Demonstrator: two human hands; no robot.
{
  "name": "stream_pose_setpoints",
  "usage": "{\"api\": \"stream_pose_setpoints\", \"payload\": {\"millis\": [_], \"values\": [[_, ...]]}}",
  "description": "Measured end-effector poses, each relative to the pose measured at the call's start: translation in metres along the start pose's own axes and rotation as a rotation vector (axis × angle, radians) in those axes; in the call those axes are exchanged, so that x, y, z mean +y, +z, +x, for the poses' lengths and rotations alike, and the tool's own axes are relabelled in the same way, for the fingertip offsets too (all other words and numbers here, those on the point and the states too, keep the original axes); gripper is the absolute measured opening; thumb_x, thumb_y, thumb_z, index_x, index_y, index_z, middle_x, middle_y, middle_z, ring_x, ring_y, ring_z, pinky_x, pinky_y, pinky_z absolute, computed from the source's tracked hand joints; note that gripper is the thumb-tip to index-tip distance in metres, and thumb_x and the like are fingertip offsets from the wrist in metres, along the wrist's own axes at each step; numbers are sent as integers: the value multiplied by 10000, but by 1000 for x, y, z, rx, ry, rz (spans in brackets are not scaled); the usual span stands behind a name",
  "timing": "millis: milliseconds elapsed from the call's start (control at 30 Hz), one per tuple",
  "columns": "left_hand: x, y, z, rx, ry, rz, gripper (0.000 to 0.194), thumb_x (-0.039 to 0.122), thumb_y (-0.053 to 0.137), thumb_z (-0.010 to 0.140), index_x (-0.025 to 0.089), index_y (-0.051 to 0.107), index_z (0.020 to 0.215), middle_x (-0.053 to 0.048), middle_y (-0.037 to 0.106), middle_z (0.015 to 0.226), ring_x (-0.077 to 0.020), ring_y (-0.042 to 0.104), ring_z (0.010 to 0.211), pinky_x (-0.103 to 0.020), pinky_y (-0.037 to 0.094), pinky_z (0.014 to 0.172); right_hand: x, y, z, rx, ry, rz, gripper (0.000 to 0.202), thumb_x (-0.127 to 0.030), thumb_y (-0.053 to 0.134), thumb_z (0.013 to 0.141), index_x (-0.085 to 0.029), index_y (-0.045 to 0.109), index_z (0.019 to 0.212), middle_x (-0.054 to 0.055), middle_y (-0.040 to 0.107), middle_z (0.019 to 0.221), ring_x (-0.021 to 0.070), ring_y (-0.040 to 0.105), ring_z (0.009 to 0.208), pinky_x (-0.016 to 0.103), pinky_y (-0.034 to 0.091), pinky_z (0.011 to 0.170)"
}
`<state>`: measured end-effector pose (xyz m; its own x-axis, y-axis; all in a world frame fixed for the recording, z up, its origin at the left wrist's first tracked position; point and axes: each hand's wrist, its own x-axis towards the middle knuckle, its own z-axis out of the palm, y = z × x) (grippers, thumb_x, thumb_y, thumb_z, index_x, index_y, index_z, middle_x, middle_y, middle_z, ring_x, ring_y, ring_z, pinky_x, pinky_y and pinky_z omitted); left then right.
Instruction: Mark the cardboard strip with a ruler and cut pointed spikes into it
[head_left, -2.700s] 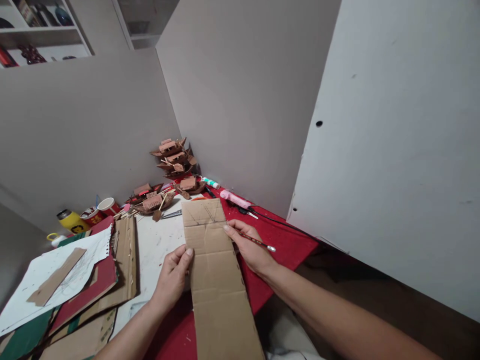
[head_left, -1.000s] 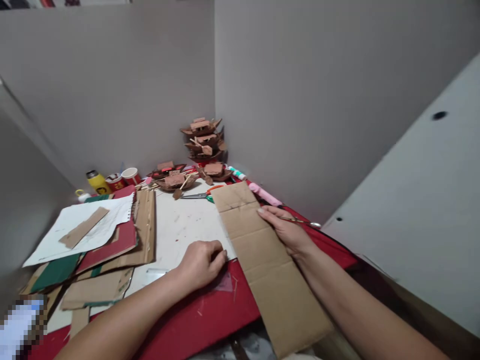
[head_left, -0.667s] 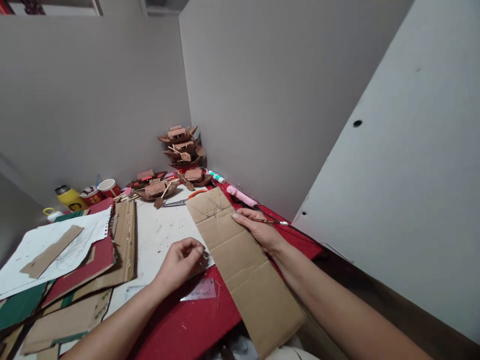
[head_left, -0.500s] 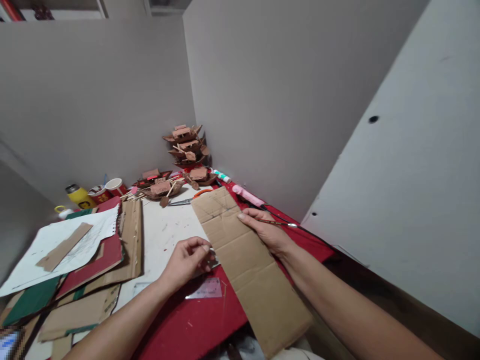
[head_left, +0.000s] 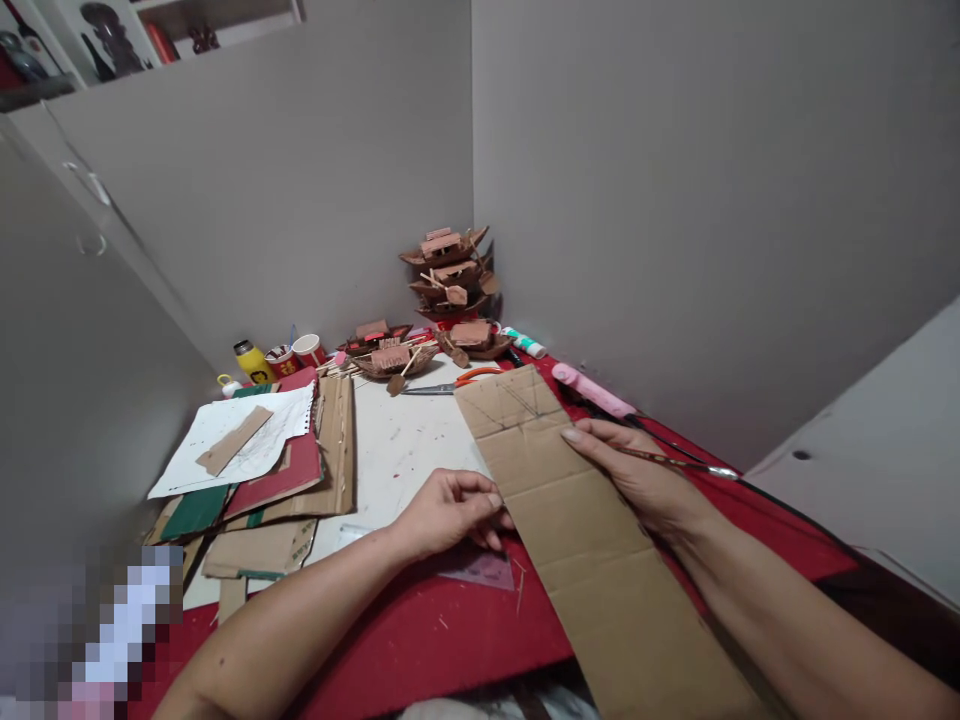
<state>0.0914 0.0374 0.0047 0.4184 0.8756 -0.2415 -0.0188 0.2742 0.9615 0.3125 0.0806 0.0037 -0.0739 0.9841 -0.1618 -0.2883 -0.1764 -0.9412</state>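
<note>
My right hand [head_left: 637, 470] grips the right edge of a long cardboard strip [head_left: 570, 540], thumb on top. The strip is tilted towards me, with crease lines across it and zigzag pencil lines at its far end. A thin dark stick with a silvery end [head_left: 721, 472] juts rightward from among the right hand's fingers. At the strip's left edge is my left hand [head_left: 454, 510], its fingers curled in; what they hold, if anything, is hidden. Below that hand a clear pinkish ruler [head_left: 484, 570] lies on the red cloth [head_left: 420, 650].
Several small brown model boats [head_left: 450, 270] stand stacked in the corner, others before them. Orange-handled scissors [head_left: 469, 378] lie beyond the strip. Cardboard sheets and paper [head_left: 202, 440] are piled at left, near cups [head_left: 309, 348] and a yellow bottle [head_left: 253, 362]. A pink tool [head_left: 592, 390] rests by the wall.
The view has swung left, so everything sits farther right. My right hand still holds the cardboard strip, and my left hand stays curled at its left edge.
</note>
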Motion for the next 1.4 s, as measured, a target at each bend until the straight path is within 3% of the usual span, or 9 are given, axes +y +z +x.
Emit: {"api": "stream_pose_setpoints", "payload": {"millis": [200, 400, 733, 1400], "values": [[5, 0, -3, -16, 13, 13, 514, 594, 814, 567, 148, 625, 741, -28, 679, 651, -133, 636, 481, -230, 467, 498, 2, -2, 3, -56, -66, -16, 316, -454, 856, 593, -204, 678, 669, -7, 667, 619, 136, 566, 499, 247, 449, 469], [9, 5, -6, -19, 80, 91, 442, 572, 752, 699, 145, 652, 746, -23, 666, 609, -114, 610, 488, -217, 461, 523, 2, -4, 2, -127, -130, -19, 313, -472, 819, 647, -198, 695, 733, -4, 697, 680, 148, 601, 565, 259, 472, 542], [15, 13, -13, 97, 207, 202, 395, 540, 663, 816, 161, 668, 707, -26, 662, 537, -109, 551, 494, -218, 416, 542, -3, -8, -5, -335, -162, 7, 429, -473, 814, 666, -166, 752, 960, 59, 755, 852, 190, 695, 726, 315, 524, 695], [13, 7, -12, 219, 309, 238, 403, 545, 663, 804, 169, 627, 666, 14, 578, 548, -114, 537, 514, -216, 435, 532, 2, -16, 0, -446, -161, 8, 381, -411, 834, 678, -120, 767, 915, 64, 742, 812, 157, 682, 679, 260, 511, 648]]}}
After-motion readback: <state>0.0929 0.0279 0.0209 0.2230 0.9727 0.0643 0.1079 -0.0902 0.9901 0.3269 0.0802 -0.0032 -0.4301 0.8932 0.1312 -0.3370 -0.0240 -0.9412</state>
